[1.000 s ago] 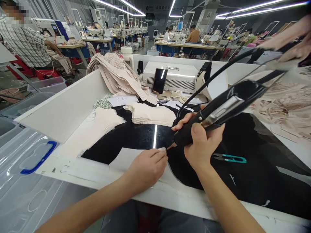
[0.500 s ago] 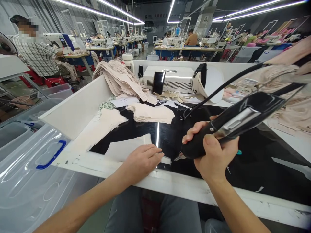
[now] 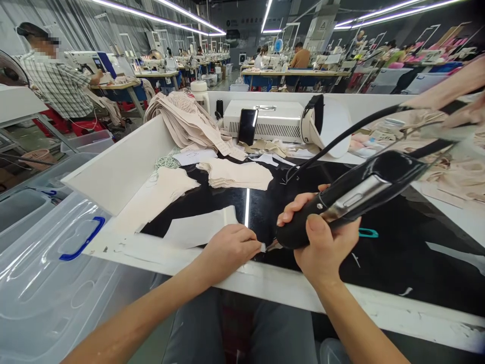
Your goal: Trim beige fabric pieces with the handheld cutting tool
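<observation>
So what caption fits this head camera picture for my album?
Right hand grips a black corded tool, tip meeting the white piece under the left hand.

Head-worn view, down over near worktable (image 3: 379,308)

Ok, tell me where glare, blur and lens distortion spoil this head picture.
Head view: a ceiling light reflects as a bright streak on the glossy black tabletop; the black handheld tool in the right hand shows shiny highlights; the pale forearm at the upper right edge is blurred; the white table edge bows from wide-angle distortion; the left hand is sharp.

Right hand (image 3: 326,242) grips black tool (image 3: 352,199) beside left hand (image 3: 229,247).
</observation>
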Motion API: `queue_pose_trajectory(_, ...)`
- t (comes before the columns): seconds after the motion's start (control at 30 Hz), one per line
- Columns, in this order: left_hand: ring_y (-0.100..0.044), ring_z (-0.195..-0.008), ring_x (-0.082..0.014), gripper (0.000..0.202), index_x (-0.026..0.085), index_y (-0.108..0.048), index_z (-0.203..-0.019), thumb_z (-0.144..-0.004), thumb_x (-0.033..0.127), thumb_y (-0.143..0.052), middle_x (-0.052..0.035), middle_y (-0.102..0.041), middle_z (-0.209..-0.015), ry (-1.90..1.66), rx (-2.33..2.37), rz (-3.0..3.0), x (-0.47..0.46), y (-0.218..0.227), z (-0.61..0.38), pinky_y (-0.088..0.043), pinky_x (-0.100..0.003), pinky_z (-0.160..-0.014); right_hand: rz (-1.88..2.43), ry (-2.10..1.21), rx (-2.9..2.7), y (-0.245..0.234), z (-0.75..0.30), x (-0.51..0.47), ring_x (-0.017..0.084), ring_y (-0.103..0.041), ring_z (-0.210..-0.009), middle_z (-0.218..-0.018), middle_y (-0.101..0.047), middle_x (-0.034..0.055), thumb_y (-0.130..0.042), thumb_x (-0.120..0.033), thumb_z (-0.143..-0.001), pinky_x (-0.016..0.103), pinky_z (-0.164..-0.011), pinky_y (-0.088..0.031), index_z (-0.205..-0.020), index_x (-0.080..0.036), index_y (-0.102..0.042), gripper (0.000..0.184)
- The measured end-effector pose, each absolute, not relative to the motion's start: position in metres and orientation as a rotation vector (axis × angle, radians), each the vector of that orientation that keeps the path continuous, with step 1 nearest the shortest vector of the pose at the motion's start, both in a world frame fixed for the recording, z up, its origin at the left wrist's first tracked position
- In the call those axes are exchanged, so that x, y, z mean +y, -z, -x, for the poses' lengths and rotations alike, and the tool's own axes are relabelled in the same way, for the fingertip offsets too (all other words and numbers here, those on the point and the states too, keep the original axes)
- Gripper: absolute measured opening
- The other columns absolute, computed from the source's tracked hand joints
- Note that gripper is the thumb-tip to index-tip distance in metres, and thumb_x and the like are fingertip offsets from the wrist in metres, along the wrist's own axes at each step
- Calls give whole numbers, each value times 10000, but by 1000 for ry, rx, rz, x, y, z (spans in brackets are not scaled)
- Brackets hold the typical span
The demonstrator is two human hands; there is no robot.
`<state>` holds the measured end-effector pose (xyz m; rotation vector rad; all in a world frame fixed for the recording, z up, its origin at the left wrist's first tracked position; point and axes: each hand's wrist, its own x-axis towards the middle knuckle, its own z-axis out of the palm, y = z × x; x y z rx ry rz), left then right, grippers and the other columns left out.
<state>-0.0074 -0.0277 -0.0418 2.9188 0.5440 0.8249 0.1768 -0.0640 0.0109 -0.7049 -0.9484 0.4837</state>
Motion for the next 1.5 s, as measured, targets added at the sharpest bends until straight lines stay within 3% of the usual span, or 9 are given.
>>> queue_pose_trajectory(0.77,-784,-945,-171,293,164,-782,-1085,-1200,154,-513,-44,-816,-1025,-958,524,-2915,-32,47,11,-646,-315,-873,691,-443,-883,-23,-176,-54,152,-645,-583,-836,-722,-57,-954,-438,-829,304,-515,-544,-1159,-302,-639,476)
queue_pose_trajectory(1.03,-795,-998,-176,213,171,-789,-1122,-1171,151,-583,-61,-816,-1070,-873,552,-2929,-33,48,12,-675,-331,-916,724,-443,-927,-14,-176,-50,140,-641,-587,-847,-716,-74,-938,-469,-854,309,-544,-560,-1160,-315,-583,494)
queue_pose_trajectory(1.5,-796,-963,-178,274,154,-785,-1103,-1194,142,-526,-49,-827,-1034,-992,515,-2901,-33,46,11,-652,-323,-894,685,-463,-911,-15,-176,-50,144,-654,-594,-837,-741,-71,-953,-427,-844,300,-533,-565,-1177,-317,-639,471)
